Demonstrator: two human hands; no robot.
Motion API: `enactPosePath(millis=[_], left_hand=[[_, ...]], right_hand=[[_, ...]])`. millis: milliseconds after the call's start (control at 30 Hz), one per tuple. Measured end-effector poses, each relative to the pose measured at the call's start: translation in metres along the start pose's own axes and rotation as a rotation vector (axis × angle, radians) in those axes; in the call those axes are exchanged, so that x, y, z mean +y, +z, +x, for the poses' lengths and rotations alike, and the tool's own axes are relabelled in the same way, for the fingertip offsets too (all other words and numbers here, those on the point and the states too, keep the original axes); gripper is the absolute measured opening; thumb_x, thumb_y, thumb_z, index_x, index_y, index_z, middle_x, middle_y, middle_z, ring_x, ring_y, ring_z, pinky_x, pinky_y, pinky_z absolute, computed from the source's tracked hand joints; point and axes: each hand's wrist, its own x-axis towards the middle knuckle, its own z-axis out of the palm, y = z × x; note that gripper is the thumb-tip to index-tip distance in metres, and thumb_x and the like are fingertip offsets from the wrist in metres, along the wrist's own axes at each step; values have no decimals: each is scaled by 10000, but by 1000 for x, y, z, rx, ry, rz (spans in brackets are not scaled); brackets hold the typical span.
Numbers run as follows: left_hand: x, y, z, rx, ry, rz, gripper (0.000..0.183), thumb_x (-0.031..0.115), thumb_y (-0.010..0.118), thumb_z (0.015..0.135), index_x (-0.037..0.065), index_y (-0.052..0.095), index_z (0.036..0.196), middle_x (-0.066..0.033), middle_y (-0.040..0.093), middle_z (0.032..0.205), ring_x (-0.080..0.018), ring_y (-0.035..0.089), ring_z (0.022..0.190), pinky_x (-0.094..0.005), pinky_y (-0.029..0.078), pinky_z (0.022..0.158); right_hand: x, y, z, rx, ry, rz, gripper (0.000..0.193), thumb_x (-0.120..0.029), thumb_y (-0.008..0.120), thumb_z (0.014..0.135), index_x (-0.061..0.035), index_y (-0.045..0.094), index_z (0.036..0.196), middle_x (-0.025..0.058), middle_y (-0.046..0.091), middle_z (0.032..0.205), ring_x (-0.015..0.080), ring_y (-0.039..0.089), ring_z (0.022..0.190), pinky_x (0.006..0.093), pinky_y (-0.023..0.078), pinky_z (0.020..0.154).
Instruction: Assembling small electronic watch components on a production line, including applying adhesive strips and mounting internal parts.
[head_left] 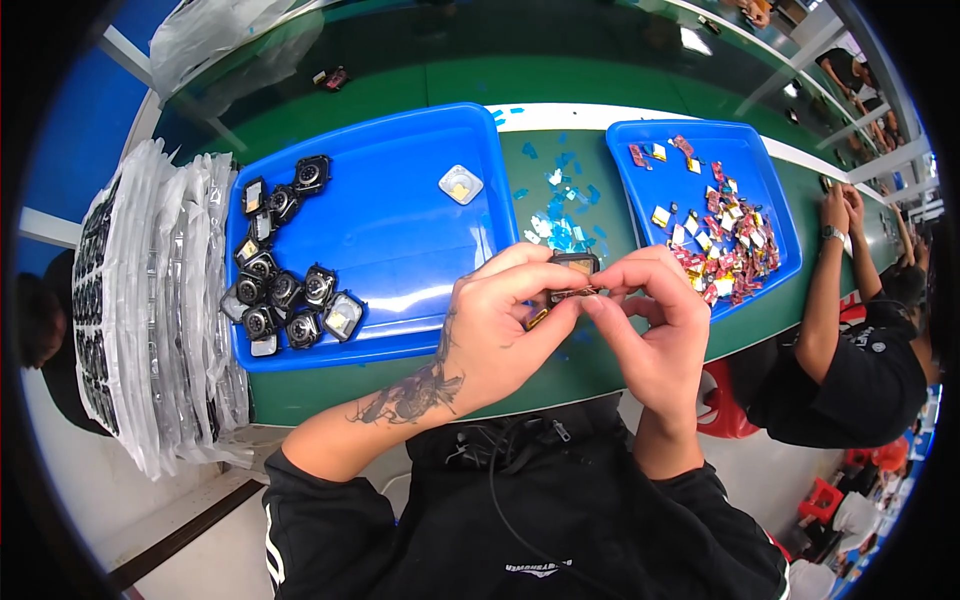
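Observation:
My left hand [505, 315] is closed on a small black watch case [575, 263], pinching it between thumb and fingers. The thumb and fingertips of my right hand [655, 325] are pinched together at its near side, where thin brownish parts show. Whether my right fingers grip one of those parts is too small to tell. Left of my hands, a blue tray [410, 250] holds several black watch cases [285, 290] and a lone silvery case [461, 185]. In the blue tray [625, 180] to the right lies a heap of small red boards [735, 235] with white and yellow pieces.
Scraps of blue film [563, 215] are strewn on the green table [540, 375] between the trays. Plastic-wrapped stacked trays [160, 300] stand at the far left. A co-worker [850, 350] sits to the right. Beyond the white strip runs a dark green conveyor belt [480, 75].

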Motion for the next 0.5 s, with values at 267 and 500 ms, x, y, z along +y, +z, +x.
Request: enactPosePath(millis=[267, 500], left_hand=[[9, -1, 5, -82, -111, 169, 343, -88, 628, 840, -51, 599, 1179, -96, 540, 1151, -178, 636, 1029, -255, 569, 816], [7, 1, 2, -47, 14, 196, 405, -99, 616, 850, -54, 560, 1249, -109, 523, 1193, -190, 635, 1047, -270, 553, 866]], right_hand=[[21, 12, -4, 151, -24, 27, 120, 42, 713, 795, 21, 630, 880, 50, 576, 884, 81, 579, 721, 199, 506, 583], [23, 20, -14, 135, 260, 507, 53, 6, 648, 878, 19, 609, 911, 12, 539, 914, 37, 547, 748, 166, 469, 604]])
